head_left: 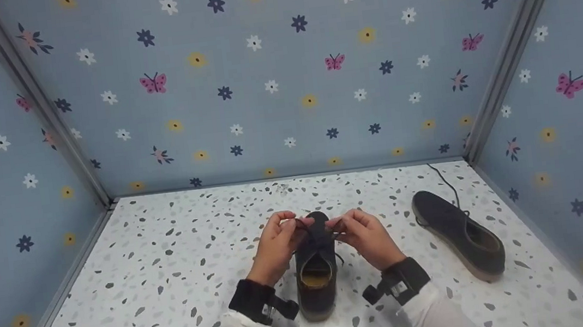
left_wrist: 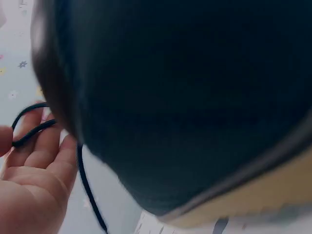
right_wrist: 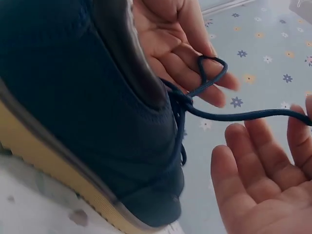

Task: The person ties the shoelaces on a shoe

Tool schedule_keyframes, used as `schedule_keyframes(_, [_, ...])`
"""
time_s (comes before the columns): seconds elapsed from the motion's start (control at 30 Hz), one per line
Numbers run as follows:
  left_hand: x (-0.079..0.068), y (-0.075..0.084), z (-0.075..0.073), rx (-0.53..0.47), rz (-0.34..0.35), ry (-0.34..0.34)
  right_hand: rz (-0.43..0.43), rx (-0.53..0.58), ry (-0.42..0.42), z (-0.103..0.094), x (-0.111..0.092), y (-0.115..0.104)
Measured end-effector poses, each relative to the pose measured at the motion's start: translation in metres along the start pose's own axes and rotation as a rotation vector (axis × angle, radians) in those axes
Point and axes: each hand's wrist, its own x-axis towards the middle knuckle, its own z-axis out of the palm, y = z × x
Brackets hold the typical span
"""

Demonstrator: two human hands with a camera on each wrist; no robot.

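A dark blue lace-up shoe [head_left: 318, 304] with a tan sole stands upright, its toe pointing away and its heel toward me. My left hand [head_left: 274, 245] is at the left of its lacing, and my right hand [head_left: 370, 238] at the right. Between left thumb and fingers I pinch a small loop of the blue shoelace [right_wrist: 214, 80]. From a crossing over the shoe's tongue, another length of lace runs across to my right hand [right_wrist: 270, 180], which pinches it near the frame edge. In the left wrist view the shoe's side [left_wrist: 195, 107] fills most of the picture, and a lace end hangs down beside my left hand [left_wrist: 39, 180].
A second dark shoe [head_left: 462, 237] lies to the right, angled, with its loose lace [head_left: 448, 184] trailing toward the back edge. The white speckled tabletop [head_left: 174, 286] is bounded by flower-patterned panels [head_left: 274, 105] at the back and both sides.
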Motion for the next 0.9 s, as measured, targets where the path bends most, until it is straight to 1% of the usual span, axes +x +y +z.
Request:
schedule_keyframes(0.13, [0.001,-0.001,0.006,-0.134,-0.016,0.010,-0.022,0.167,-0.079,0.004,-0.001,0.004])
schedule_keyframes(0.2, [0.002,-0.001,0.007,-0.176,-0.031,0.008,-0.030,0.236,-0.105,0.006,-0.001,0.005])
schedule_keyframes(0.27, [0.002,0.000,0.009,-0.198,-0.047,0.010,-0.034,0.272,-0.114,0.008,0.000,0.006])
schedule_keyframes(0.37, [0.001,0.001,0.010,-0.179,-0.063,0.003,-0.035,0.286,-0.094,0.011,0.000,0.008])
schedule_keyframes(0.53, [-0.001,0.003,0.010,-0.106,-0.063,-0.026,-0.042,0.257,-0.043,0.015,0.000,0.011])
schedule_keyframes(0.67, [-0.002,0.004,0.009,-0.017,-0.050,-0.050,-0.046,0.227,-0.018,0.015,0.001,0.012])
schedule_keyframes(0.77, [-0.003,0.005,0.008,0.089,-0.036,-0.067,-0.037,0.214,0.006,0.014,0.001,0.012])
schedule_keyframes(0.9, [-0.003,0.009,0.006,0.257,-0.011,-0.091,-0.019,0.201,0.053,0.012,0.002,0.012])
